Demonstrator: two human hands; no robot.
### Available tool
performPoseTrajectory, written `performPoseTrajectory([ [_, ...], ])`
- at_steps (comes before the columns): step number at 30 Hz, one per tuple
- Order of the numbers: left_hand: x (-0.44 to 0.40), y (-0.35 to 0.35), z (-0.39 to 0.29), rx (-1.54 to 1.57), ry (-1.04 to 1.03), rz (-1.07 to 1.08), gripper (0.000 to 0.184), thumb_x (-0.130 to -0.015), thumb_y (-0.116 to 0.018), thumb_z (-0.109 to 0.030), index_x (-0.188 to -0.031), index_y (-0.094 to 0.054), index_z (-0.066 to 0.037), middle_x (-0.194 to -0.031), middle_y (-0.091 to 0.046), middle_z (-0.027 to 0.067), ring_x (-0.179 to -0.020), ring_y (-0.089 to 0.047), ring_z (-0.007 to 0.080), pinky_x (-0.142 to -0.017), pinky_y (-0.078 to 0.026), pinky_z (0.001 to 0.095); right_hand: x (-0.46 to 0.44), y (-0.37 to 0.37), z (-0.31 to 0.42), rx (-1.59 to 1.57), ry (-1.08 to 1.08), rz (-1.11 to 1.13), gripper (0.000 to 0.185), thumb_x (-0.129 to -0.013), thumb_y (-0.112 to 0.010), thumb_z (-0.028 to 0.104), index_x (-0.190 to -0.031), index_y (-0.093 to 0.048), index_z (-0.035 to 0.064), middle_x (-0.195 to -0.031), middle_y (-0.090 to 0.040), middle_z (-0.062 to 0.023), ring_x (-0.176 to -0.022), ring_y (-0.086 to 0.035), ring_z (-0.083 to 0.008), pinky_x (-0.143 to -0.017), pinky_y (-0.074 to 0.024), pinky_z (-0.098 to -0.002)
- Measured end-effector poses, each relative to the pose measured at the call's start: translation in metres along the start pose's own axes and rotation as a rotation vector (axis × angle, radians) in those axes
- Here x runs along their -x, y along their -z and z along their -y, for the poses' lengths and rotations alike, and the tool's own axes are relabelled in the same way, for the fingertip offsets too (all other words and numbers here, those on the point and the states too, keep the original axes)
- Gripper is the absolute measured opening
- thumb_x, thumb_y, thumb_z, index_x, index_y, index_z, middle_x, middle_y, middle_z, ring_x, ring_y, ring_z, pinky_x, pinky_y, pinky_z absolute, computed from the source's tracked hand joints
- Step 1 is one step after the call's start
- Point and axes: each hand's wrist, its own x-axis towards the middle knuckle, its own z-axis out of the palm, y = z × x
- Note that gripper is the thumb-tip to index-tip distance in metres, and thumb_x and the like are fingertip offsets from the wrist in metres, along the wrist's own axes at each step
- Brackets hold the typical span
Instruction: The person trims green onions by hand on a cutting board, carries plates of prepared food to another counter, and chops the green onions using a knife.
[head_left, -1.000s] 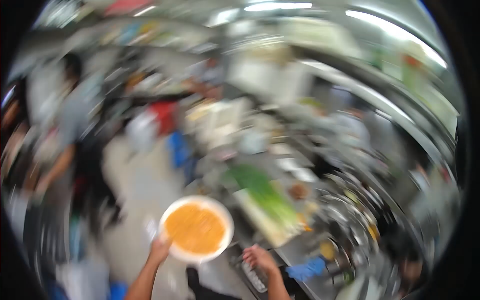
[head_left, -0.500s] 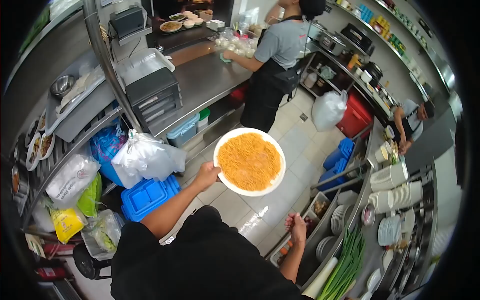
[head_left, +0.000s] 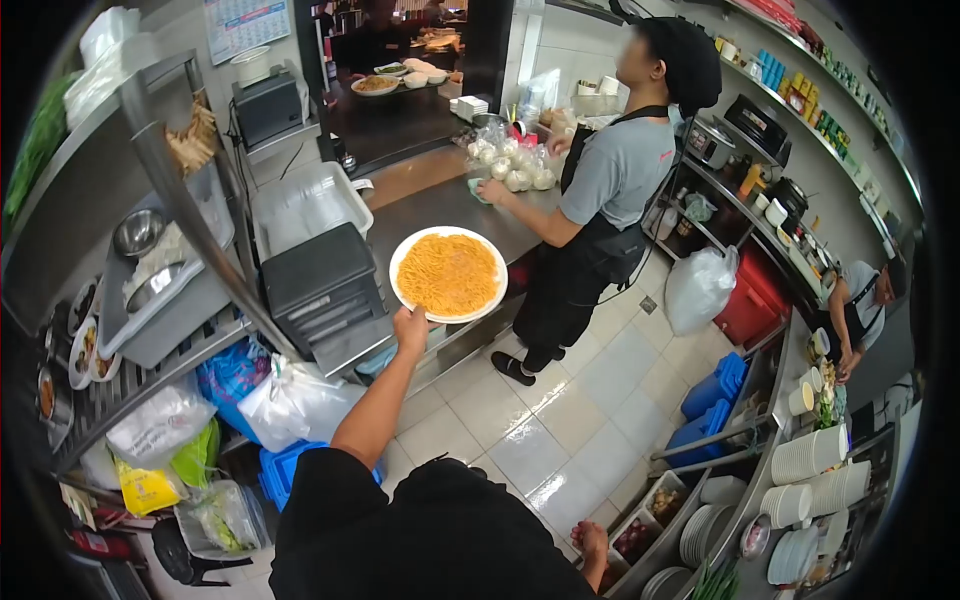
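My left hand (head_left: 410, 325) grips the near rim of a white plate (head_left: 398, 291). Flat orange-coloured noodles (head_left: 452, 274) cover the plate, which is held level in the air near the edge of the steel counter (head_left: 400, 226). Most of my left fingers are hidden under the plate. My right hand (head_left: 593, 541) hangs low at my right side with its fingers curled in, and nothing shows in it. Beside it is a bin of red onions (head_left: 634, 541), apart from the hand as far as I can see.
A co-worker (head_left: 620, 175) in a dark apron stands at the counter by bagged white items (head_left: 515, 165). A black drawer unit (head_left: 322, 285) is left of the plate. Stacked bowls (head_left: 808, 455) line the right bench; another person (head_left: 850, 310) works beyond. Blue bins (head_left: 700, 430) stand below.
The plate of noodles has moved forward and left toward the counter, with my left arm stretched further out. My right hand has dropped lower in view. The view has tilted up.
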Motion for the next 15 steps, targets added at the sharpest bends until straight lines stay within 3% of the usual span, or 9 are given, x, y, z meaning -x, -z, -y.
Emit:
performPoseTrajectory([
  [2,-0.049,0.01,0.036,-0.198,-0.125,-0.041,0.027,-0.089,-0.044,-0.004,-0.109,-0.052,0.012,-0.105,-0.062,0.0226,-0.083,-0.067,0.0326,-0.065,-0.061,0.0398,-0.01,-0.005,-0.006,-0.06,-0.059,-0.01,0.026,-0.094,-0.048,0.03,-0.089,-0.055,0.0057,-0.069,-0.06,-0.006,-0.054,-0.057,-0.0148,-0.045,-0.0461,-0.0264],
  [6,-0.053,-0.017,-0.023,0.009,0.128,-0.163,0.031,-0.089,-0.044,-0.006,-0.112,-0.049,0.014,-0.108,-0.058,0.024,-0.086,-0.065,0.0334,-0.071,-0.061,0.0391,-0.017,-0.014,-0.01,-0.086,-0.031,-0.014,0.024,-0.091,-0.05,0.028,-0.09,-0.058,0.0061,-0.069,-0.06,-0.004,-0.057,-0.058,-0.0135,-0.047,-0.0474,-0.0253],
  [9,-0.081,-0.019,-0.011,0.169,0.178,-0.224,0.033,-0.086,-0.05,-0.009,-0.112,-0.05,0.01,-0.107,-0.059,0.022,-0.088,-0.064,0.0319,-0.068,-0.059,0.0376,-0.01,-0.025,0.005,-0.07,-0.062,-0.052,0.021,-0.09,-0.05,0.026,-0.088,-0.058,0.0068,-0.07,-0.059,-0.0037,-0.057,-0.058,-0.013,-0.048,-0.0465,-0.0248],
  [12,-0.1,-0.008,-0.003,0.451,0.31,-0.026,0.032,-0.088,-0.05,-0.011,-0.115,-0.049,0.004,-0.113,-0.056,0.0177,-0.098,-0.06,0.0311,-0.077,-0.055,0.039,-0.015,-0.033,0.013,0.041,-0.032,-0.042,0.022,-0.09,-0.05,0.026,-0.081,-0.058,0.0066,-0.065,-0.058,-0.0045,-0.055,-0.057,-0.0133,-0.047,-0.0452,-0.0259],
  [13,-0.094,-0.008,-0.001,0.308,0.194,0.017,0.031,-0.091,-0.047,-0.014,-0.119,-0.049,-0.001,-0.116,-0.056,0.0147,-0.109,-0.053,0.0308,-0.089,-0.048,0.0421,-0.025,-0.029,0.01,0.127,0.008,-0.039,0.025,-0.09,-0.051,0.026,-0.077,-0.058,0.0063,-0.062,-0.057,-0.0051,-0.054,-0.056,-0.0138,-0.047,-0.0445,-0.0268],
  [14,-0.115,0.028,0.039,-0.386,-0.046,0.319,0.028,-0.092,-0.045,-0.016,-0.116,-0.053,-0.003,-0.115,-0.056,0.0149,-0.109,-0.053,0.0283,-0.091,-0.047,0.0407,-0.046,-0.021,-0.005,0.176,0.076,-0.047,0.03,-0.09,-0.049,0.028,-0.071,-0.058,0.006,-0.058,-0.056,-0.0054,-0.052,-0.055,-0.0145,-0.046,-0.0432,-0.029],
  [15,-0.086,0.008,0.029,-0.203,0.008,0.269,0.023,-0.092,-0.046,-0.014,-0.11,-0.057,-0.004,-0.114,-0.056,0.016,-0.101,-0.058,0.0267,-0.087,-0.049,0.0348,-0.023,-0.033,0.014,0.202,0.194,-0.147,0.034,-0.088,-0.049,0.03,-0.07,-0.058,0.0027,-0.058,-0.056,-0.0098,-0.05,-0.054,-0.0202,-0.047,-0.0428,-0.0344],
])
